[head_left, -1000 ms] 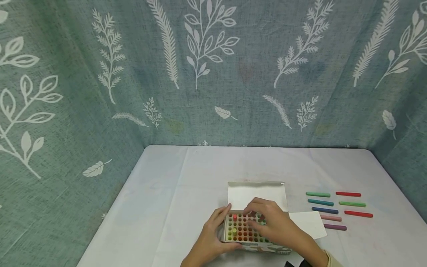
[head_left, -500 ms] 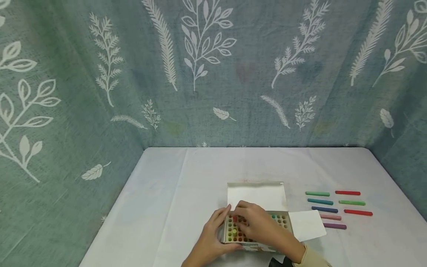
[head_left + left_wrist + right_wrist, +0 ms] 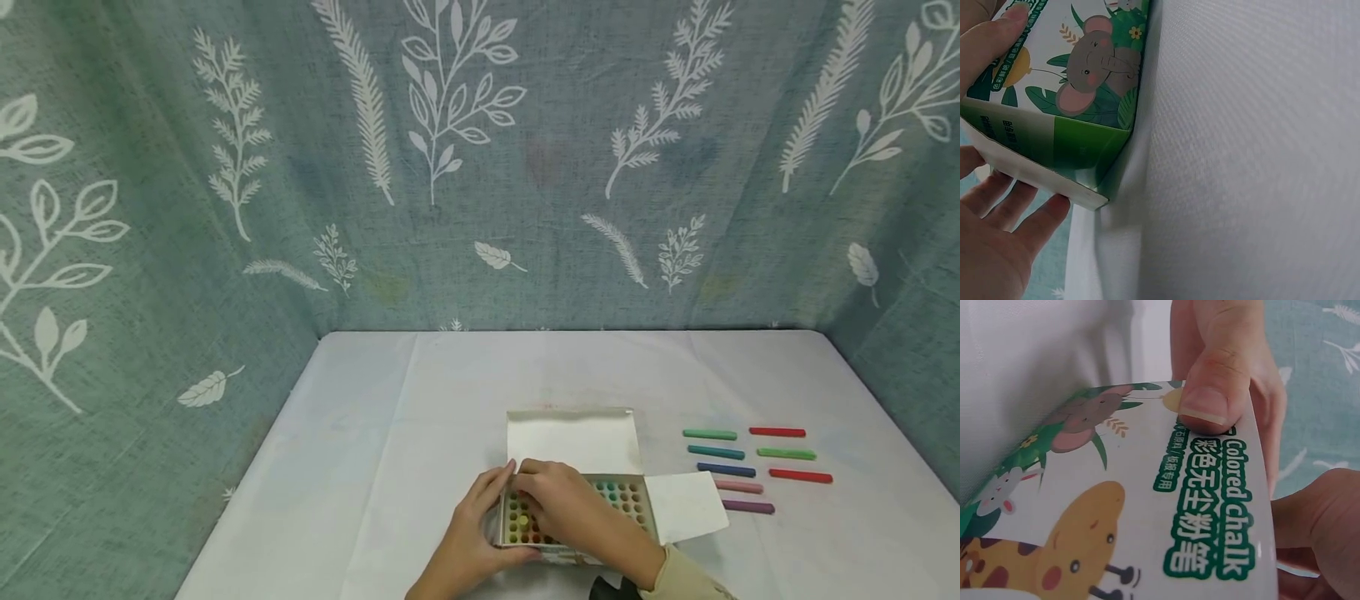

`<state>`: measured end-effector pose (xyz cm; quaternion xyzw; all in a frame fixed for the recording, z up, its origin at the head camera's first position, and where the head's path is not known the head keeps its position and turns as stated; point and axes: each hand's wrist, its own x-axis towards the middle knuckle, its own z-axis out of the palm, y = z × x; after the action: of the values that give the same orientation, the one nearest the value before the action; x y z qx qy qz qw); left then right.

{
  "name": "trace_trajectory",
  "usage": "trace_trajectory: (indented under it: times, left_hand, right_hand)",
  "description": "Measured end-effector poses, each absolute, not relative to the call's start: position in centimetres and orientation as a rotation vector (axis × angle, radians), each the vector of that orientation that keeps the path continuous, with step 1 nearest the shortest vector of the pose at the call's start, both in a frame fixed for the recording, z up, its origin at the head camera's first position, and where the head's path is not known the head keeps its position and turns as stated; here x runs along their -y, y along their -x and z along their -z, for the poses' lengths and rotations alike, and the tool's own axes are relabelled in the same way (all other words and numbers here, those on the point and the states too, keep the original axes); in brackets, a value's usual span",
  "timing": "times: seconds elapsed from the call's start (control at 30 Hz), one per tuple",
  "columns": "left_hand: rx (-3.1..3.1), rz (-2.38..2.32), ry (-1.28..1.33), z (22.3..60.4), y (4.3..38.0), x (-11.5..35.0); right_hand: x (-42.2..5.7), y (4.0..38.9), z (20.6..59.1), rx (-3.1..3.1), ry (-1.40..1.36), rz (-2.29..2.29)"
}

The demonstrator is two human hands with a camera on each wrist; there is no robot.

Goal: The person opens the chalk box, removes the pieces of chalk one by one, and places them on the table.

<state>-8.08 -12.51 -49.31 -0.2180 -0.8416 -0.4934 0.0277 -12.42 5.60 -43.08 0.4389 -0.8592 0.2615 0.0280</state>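
An open box of colored chalk [image 3: 647, 523] with rows of holes stands on the table. My left hand [image 3: 468, 533] grips its left end, thumb pressing the printed front, fingers against the side flap. The right hand [image 3: 570, 508] reaches over the left rows with curled fingers, at the red chalk stick's place; the fingertips and that stick are hidden. A yellow chalk stick [image 3: 523, 521] pokes up near the left end. In the left wrist view the left fingers [image 3: 1041, 222] touch the flap. In the right wrist view the right hand [image 3: 1335, 531] is partly behind the box's upper edge.
The raised lid [image 3: 573, 437] is behind the holes, and a white side flap [image 3: 686, 504] sticks out right. Several loose chalk sticks lie on the right, among them a red one [image 3: 777, 432], a blue one [image 3: 726, 470] and a purple one [image 3: 748, 507].
My right hand has moved left across the holes to the red chalk stick and covers it now. The left hand has kept its hold on the box. The head view has shifted slightly.
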Motion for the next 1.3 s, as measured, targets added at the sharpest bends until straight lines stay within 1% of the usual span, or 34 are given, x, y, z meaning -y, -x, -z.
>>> trace_trajectory:
  times: [0.4, 0.73, 1.3]
  left_hand:
    - [2.591, 1.505, 0.694, 49.4, 8.2, 12.5]
    - [2.566, 1.505, 0.691, 49.2, 8.1, 12.4]
    - [2.591, 1.510, 0.671, 49.3, 8.1, 12.4]
  right_hand:
    - [-5.7, 12.7, 43.1, 2.616, -1.324, -0.863]
    - [-6.3, 13.0, 41.3, 2.573, -1.331, -0.984]
    - [-7.1, 13.1, 40.2, 2.488, -1.311, -1.121]
